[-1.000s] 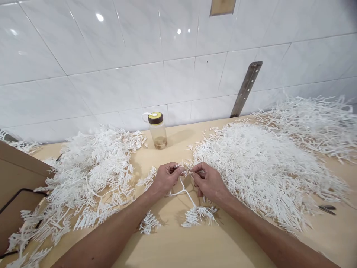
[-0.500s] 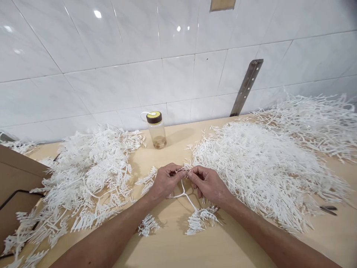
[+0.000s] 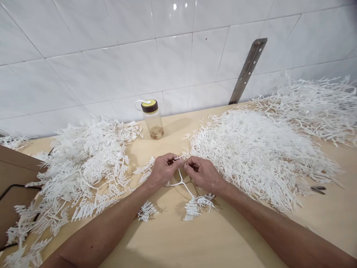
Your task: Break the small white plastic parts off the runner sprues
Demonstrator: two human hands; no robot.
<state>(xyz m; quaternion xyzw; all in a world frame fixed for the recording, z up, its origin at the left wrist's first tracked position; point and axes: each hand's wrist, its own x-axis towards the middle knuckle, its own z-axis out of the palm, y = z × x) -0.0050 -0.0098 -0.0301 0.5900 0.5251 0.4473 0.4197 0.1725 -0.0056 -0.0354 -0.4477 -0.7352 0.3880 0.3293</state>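
In the middle of the table, a white branching plastic stem (image 3: 181, 178) forks below my hands. One arm ends in a feathery white tuft (image 3: 196, 206) hanging low on the right. My left hand (image 3: 164, 169) is closed in a pinch on the stem's upper end. My right hand (image 3: 203, 172) has thumb and forefinger pinched right beside the left fingertips; what lies in that pinch is too small to make out. A loose white sprig (image 3: 147, 211) lies below my left wrist, and another sprig (image 3: 145, 169) shows left of my left hand.
Heaps of white plastic sprigs lie left (image 3: 92, 160) and right (image 3: 251, 152), with another pile (image 3: 315, 108) behind. A bottle (image 3: 153, 123) stands near the tiled wall. Small dark snips (image 3: 318, 190) lie at right. A cardboard box (image 3: 19, 186) borders the left; a metal bracket (image 3: 248, 70) leans at the wall.
The whole view has shifted, so the scene sits higher in the picture. Both hands stay together at the stem's top, and less white sprig shows between their fingertips.
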